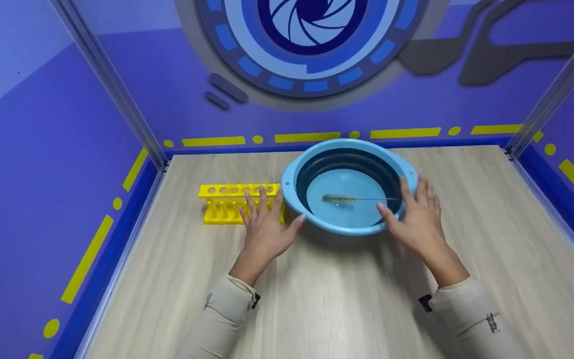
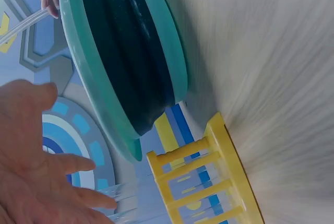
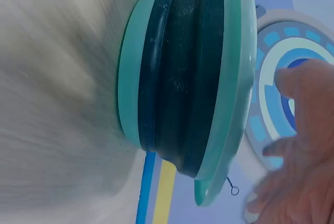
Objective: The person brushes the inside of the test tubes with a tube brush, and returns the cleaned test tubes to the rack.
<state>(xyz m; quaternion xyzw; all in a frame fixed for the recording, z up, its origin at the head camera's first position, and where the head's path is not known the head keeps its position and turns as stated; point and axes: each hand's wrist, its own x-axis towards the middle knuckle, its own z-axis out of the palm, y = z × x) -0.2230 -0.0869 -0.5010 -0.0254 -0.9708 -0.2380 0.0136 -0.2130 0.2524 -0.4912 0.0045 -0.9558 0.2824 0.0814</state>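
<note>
A light blue collapsible basin (image 1: 347, 231) with a dark folding wall stands on the table. Inside it lies a bristled tube brush (image 1: 339, 199), its thin wire handle pointing right; the looped wire end (image 3: 234, 189) sticks out past the rim in the right wrist view. Left of the basin is a yellow test tube rack (image 1: 217, 219), and clear test tubes (image 2: 117, 216) show in it in the left wrist view. My left hand (image 1: 267, 232) spreads its fingers over the rack's right part, thumb near the basin rim. My right hand (image 1: 419, 224) hovers with relaxed fingers by the basin's right rim, holding nothing.
The wood-grain table (image 1: 317, 299) is enclosed by blue printed panels (image 1: 132, 89) at the back and both sides. Metal corner posts (image 1: 112, 85) rise at the rear left and rear right. The basin stands close to the back panel.
</note>
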